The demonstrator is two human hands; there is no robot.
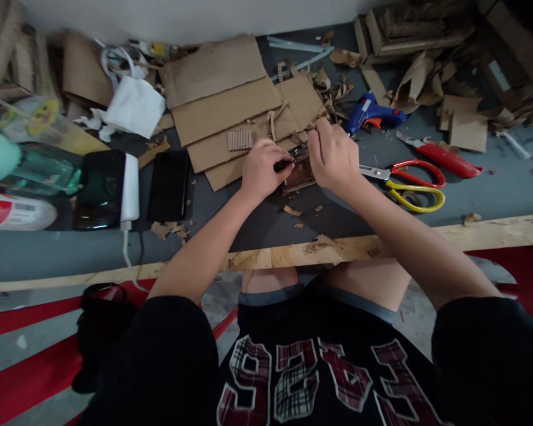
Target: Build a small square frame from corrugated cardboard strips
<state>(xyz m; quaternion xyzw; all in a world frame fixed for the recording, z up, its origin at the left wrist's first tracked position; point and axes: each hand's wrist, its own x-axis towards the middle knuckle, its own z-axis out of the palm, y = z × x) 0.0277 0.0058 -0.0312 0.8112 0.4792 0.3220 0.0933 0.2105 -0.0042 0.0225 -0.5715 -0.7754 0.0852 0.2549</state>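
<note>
A small brown cardboard piece [301, 176] with corrugated edges sits between my hands, just above or on the grey tabletop. My left hand [262, 168] is closed at its left side, thumb and fingers pinching its edge. From the right, my right hand [333, 155] is closed with the fingertips pressed together at the piece's upper right; what lies under those fingertips is hidden. Behind my hands lie stacked flat cardboard sheets [224, 112] with a small ribbed cardboard piece [240, 140] on top. Scissors [415, 184] with red and yellow handles rest right of my right hand.
A blue glue gun [373, 112] and a red utility knife [448, 158] lie to the right. Two dark phones [169, 184], a white power bank [130, 188], bottles [15, 211] and a white tissue pack [135, 105] stand left. Cardboard scraps surround the wooden front edge [270, 257].
</note>
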